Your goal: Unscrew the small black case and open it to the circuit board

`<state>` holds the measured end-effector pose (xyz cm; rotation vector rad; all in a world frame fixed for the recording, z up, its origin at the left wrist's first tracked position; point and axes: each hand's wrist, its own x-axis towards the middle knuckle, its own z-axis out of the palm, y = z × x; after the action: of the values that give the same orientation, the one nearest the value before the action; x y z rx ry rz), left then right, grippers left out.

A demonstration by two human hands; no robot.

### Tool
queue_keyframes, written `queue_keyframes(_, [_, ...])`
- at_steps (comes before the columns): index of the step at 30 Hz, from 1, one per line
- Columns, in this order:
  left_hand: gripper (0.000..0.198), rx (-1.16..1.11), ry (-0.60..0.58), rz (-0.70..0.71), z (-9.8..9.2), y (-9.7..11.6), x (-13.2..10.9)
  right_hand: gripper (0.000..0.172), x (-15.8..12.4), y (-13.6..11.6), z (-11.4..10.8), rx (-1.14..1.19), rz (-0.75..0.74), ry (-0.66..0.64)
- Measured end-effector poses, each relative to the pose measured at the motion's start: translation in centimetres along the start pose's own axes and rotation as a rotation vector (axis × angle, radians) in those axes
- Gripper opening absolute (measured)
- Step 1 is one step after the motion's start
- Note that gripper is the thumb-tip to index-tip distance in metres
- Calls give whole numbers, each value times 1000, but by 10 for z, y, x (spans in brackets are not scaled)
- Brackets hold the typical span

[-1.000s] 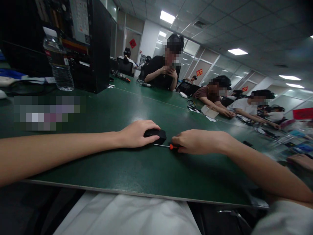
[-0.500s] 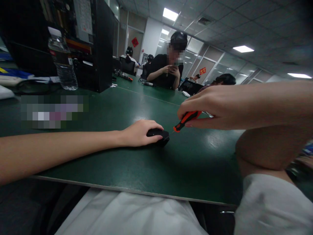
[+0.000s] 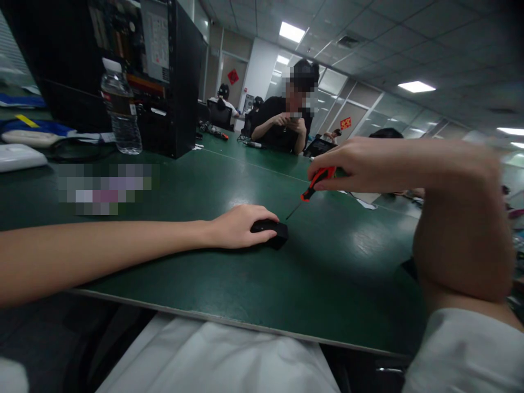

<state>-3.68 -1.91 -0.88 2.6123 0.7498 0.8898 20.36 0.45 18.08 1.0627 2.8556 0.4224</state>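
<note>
On the green table (image 3: 229, 278), my left hand (image 3: 241, 226) is closed around a small black object (image 3: 278, 233), which rests on the tabletop. My right hand (image 3: 339, 166) grips the orange and black handle of a screwdriver (image 3: 311, 184) above the table. Its thin shaft slants down to the left, and the tip shows close to the upper right edge of the black object. Whether tip and object touch, I cannot tell.
An open black computer case (image 3: 184, 82) stands at the back left with a water bottle (image 3: 123, 114) before it. A white device (image 3: 20, 158) lies at far left. Across the table is a person in black (image 3: 274, 123); papers (image 3: 366, 203) lie behind my right arm.
My right hand and the screwdriver have moved slightly up, and more of the shaft now shows. The view has shifted a little; my left hand still holds the black object.
</note>
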Motion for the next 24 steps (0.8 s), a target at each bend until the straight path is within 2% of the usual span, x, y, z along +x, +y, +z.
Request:
queue_keyframes(2, [35,6,5,-1,0,0,0,22,0,-10,1,-4,-137,-132])
queue_keyframes(4, [34,17,5,-4,-1,0,0,24,-3,-20,1,22,-204,-171])
queue_keyframes(6, [34,24,1,-7,-1,1,-1,25,-8,-26,-3,45,-224,-143])
queue_keyframes(11, [34,15,-6,-7,-1,0,-1,31,-21,-24,-18,17,-254,30])
queue_keyframes(14, [36,18,-4,-38,-1,0,-1,31,-20,-23,-24,-18,-263,70])
queue_keyframes(18, [39,25,-3,-69,0,1,-1,27,-10,-30,-19,-8,-246,-30])
queue_keyframes(24, [34,31,-7,-38,0,1,0,24,-3,-38,-10,31,-212,-193])
